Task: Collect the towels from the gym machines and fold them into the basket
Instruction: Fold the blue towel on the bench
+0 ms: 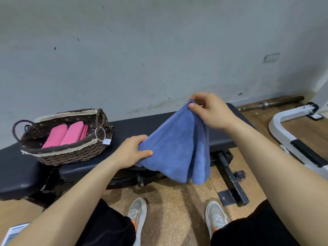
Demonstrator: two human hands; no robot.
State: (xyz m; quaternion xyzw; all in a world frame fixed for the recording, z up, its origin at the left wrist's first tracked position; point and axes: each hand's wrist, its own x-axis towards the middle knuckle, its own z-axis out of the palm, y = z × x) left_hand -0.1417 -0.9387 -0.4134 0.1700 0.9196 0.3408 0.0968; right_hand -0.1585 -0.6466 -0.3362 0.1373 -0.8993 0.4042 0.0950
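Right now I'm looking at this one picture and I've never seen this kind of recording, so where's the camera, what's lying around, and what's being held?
There is no machine here. The picture comes from one wide-angle camera worn on a person's head, looking forward and down, so the two bare arms are that person's own. The left hand pinches a lower edge of a blue towel, and the right hand pinches its top corner. The towel hangs, partly folded, in front of a black padded gym bench. On the bench stands a wicker basket with folded pink towels inside. Below are the person's pale sneakers on the floor, and a barbell lies by the wall.
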